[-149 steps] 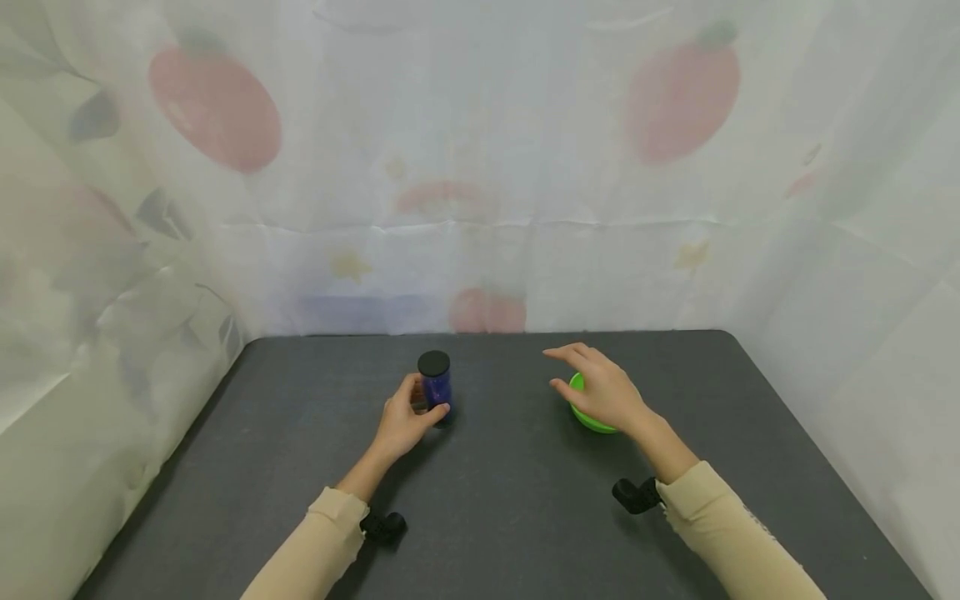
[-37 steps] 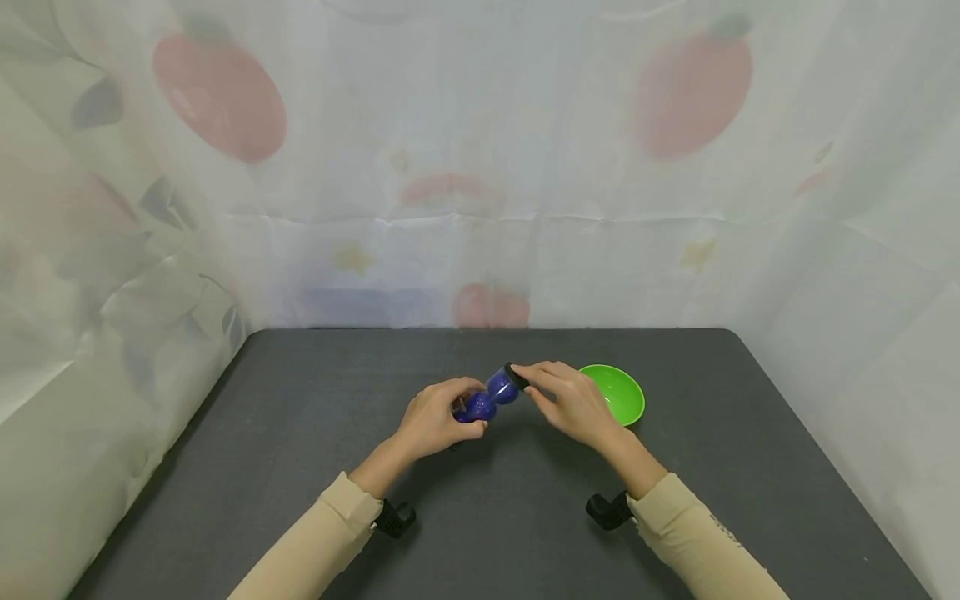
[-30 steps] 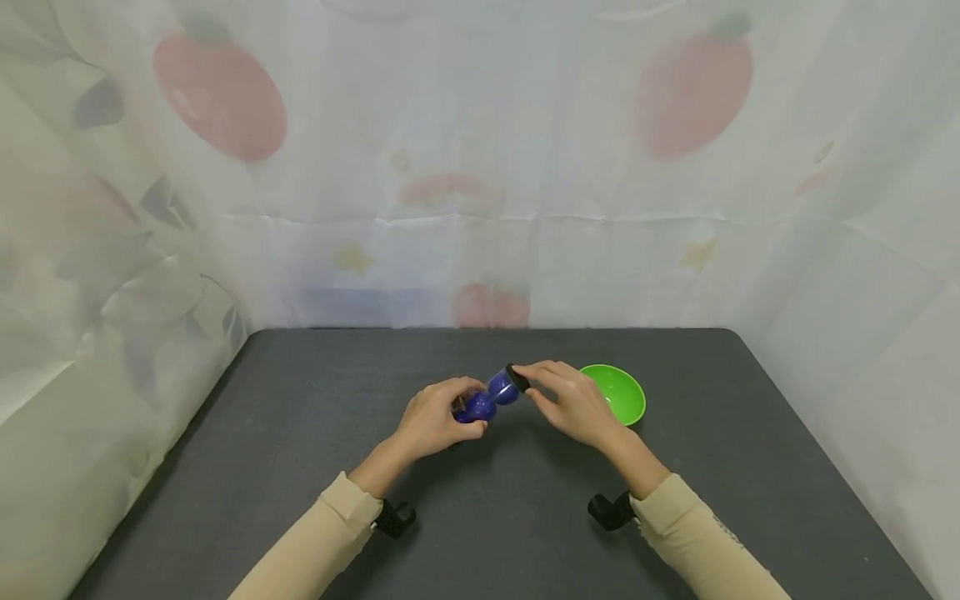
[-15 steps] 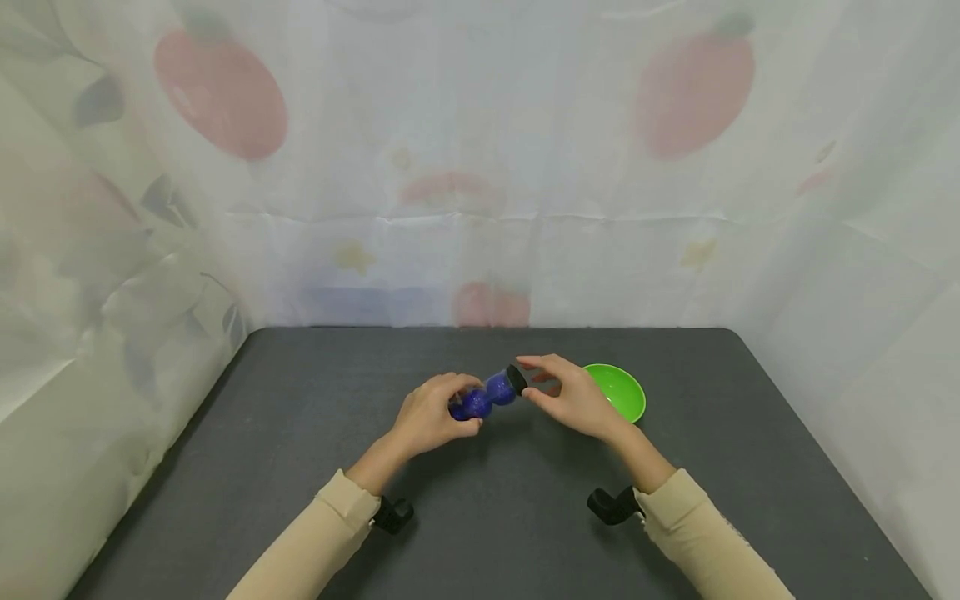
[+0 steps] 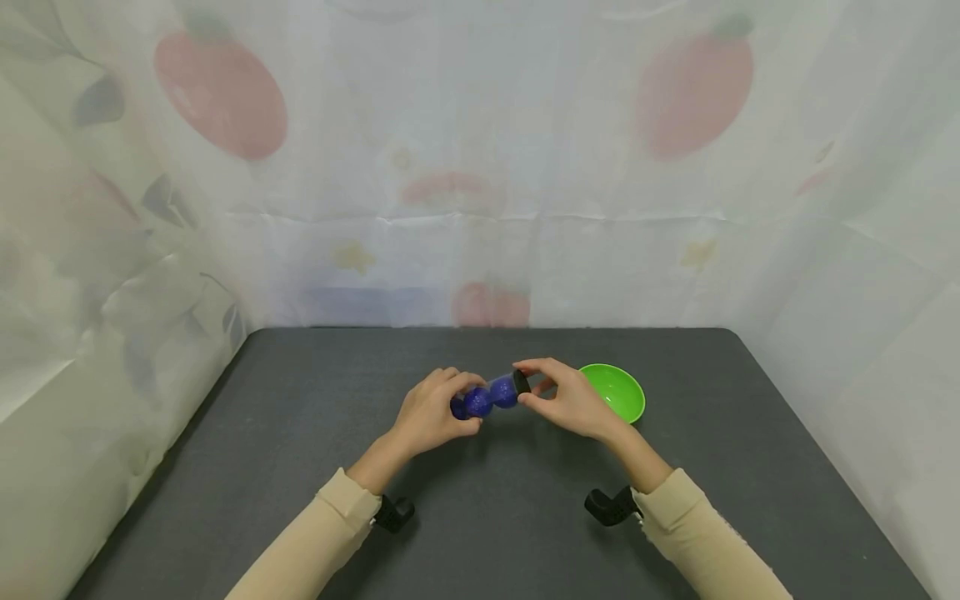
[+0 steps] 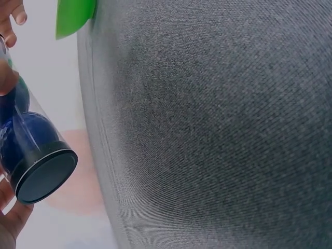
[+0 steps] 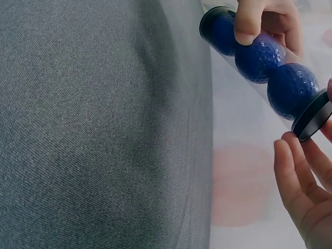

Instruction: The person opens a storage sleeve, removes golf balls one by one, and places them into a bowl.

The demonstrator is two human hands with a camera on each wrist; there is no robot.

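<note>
Now | left hand [image 5: 427, 412] grip: tube [image 5: 487, 398] of blue balls [image 7: 259, 57] | right hand [image 5: 573, 400] grip: cap [image 5: 521, 382]

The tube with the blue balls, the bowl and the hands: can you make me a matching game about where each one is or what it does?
Match each thing to its line.

1. clear tube
2. green bowl
3. left hand
4. right hand

a. stands on the dark table, with nothing seen inside
b. grips the tube's body
c. lies almost level between both hands, with blue balls inside
d. its fingers are on the black cap

Pairs: 1-c, 2-a, 3-b, 4-d
</note>
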